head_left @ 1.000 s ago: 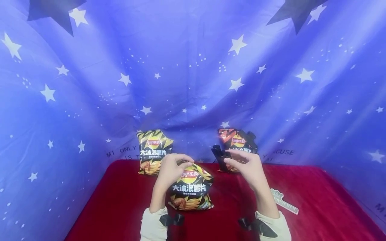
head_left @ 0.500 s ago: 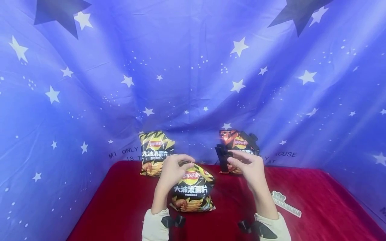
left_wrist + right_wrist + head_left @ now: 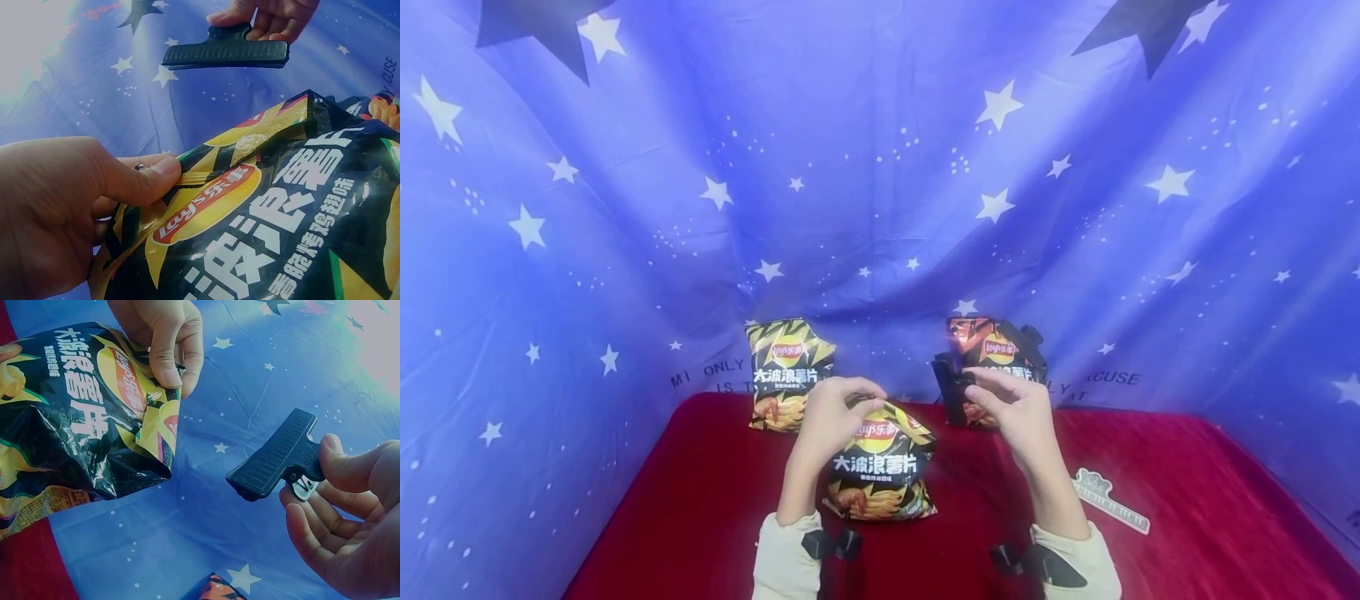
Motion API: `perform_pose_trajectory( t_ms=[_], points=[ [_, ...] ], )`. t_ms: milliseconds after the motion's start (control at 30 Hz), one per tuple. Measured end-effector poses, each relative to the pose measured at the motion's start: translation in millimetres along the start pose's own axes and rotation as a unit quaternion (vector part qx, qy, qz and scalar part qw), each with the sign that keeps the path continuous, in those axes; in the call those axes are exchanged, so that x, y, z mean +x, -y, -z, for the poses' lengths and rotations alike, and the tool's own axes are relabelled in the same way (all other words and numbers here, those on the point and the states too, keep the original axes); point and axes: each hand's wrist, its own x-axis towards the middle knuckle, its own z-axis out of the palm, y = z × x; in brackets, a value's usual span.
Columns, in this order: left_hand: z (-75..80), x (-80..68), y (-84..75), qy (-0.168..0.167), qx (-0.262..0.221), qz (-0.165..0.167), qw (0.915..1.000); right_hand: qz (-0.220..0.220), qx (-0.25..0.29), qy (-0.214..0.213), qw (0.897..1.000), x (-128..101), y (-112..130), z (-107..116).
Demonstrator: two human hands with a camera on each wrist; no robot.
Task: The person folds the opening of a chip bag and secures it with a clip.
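A black and yellow Lay's chip bag (image 3: 883, 492) stands on the red cloth with its top edge folded over. My left hand (image 3: 831, 421) pinches that fold between thumb and fingers, seen closely in the left wrist view, where the bag's printed front (image 3: 250, 231) faces the camera. To the right of the bag, in the air, my right hand (image 3: 1024, 417) pinches a black bag clip (image 3: 275, 459) by its handles. The long jaws of the clip stand apart from the bag, with a gap between them in both wrist views.
Behind stand another yellow Lay's bag (image 3: 786, 358) on the left and a red one (image 3: 973, 333) on the right, with a black clip (image 3: 1028, 340) at its top corner. A white clip with piano-key markings (image 3: 1112, 502) lies on the red cloth (image 3: 1187, 467). A blue starry curtain (image 3: 865, 167) surrounds the table.
The head view shifts slightly. Both hands keep their holds, with the bag and the black clip in nearly the same places.
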Motion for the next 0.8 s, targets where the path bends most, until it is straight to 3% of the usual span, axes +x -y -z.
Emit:
perform_pose_trajectory(
  t_ms=[800],
  points=[
    [-1.0,1.5,2.2,-0.003,0.004,-0.009,0.9999,0.07,-0.009,0.035,0.997,-2,-8,-18]
  ],
)
